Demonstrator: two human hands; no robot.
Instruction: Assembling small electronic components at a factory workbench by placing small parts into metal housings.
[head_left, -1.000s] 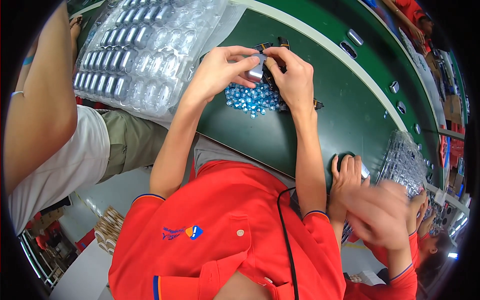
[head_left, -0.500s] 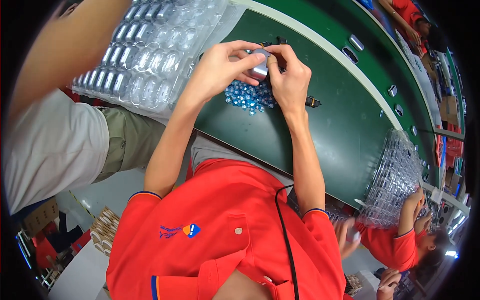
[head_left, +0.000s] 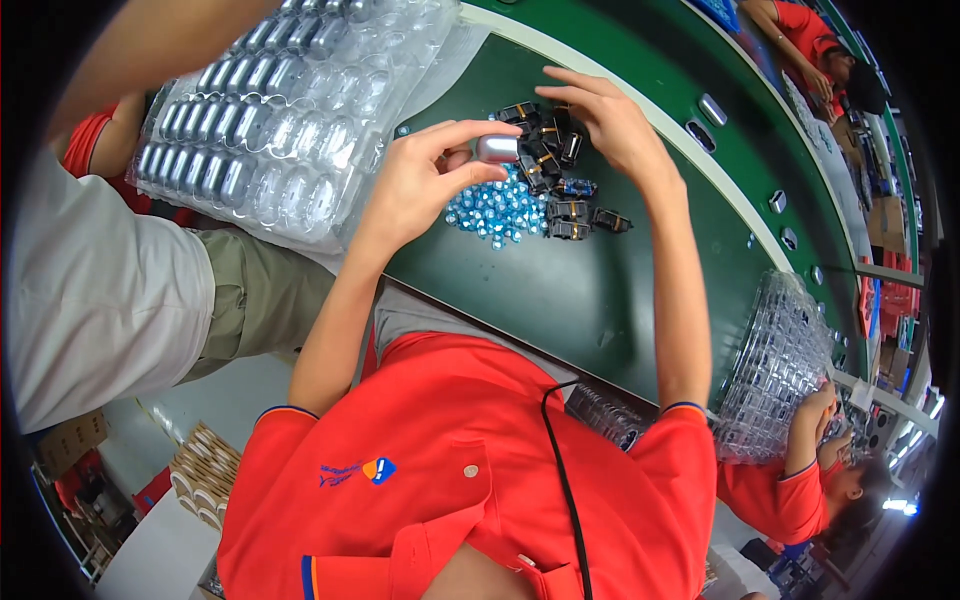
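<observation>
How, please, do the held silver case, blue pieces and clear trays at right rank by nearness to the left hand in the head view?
1. Silver case: in the left hand.
2. Blue pieces: below the case.
3. Clear trays: far right.

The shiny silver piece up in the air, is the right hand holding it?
No, the left hand grips the silver piece, and the right hand is open and apart from it.

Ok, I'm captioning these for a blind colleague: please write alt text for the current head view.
A person's left hand holds a small, rounded silver case near a heap of shiny blue bead-like pieces on a green worktable; the right hand, open and empty, hovers beside black block-shaped parts. At left, a clear plastic tray holds rows of silver cases.
</observation>
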